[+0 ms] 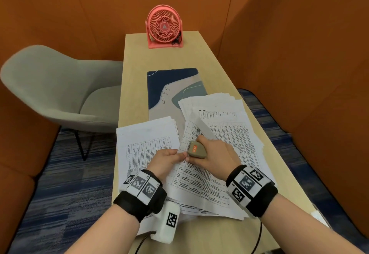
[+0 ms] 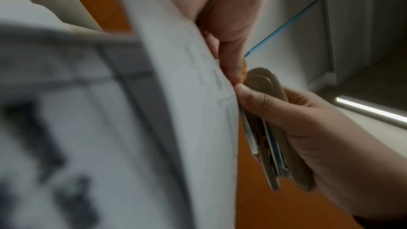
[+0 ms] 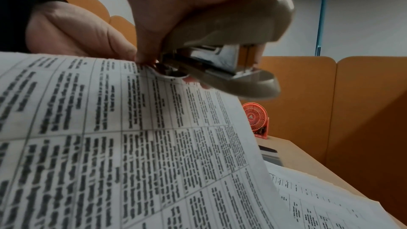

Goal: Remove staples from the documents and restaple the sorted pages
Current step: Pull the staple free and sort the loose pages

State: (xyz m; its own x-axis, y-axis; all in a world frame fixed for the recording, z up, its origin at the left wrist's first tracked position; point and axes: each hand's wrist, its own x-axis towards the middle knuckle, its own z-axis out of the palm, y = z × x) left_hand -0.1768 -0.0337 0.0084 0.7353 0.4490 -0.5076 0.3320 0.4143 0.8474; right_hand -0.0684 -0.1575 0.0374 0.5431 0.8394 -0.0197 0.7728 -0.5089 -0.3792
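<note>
My right hand (image 1: pixel 214 151) grips a beige stapler (image 1: pixel 196 149) with a red label, its rear end set against the top edge of a printed document (image 1: pixel 196 175). In the right wrist view the stapler (image 3: pixel 222 50) meets the paper edge (image 3: pixel 167 76), where the sheet is bent. My left hand (image 1: pixel 169 158) pinches that same edge just left of the stapler. In the left wrist view the lifted document (image 2: pixel 176 111) hides most of my left hand (image 2: pixel 229 29), and the stapler (image 2: pixel 270 128) sits in my right hand (image 2: pixel 326 137).
A stack of printed pages (image 1: pixel 147 145) lies at the left and a looser pile (image 1: pixel 223 118) at the right. Behind them lie a patterned desk mat (image 1: pixel 169 90) and a pink fan (image 1: pixel 163 27). A grey chair (image 1: pixel 60 92) stands left of the narrow wooden table (image 1: pixel 135 74).
</note>
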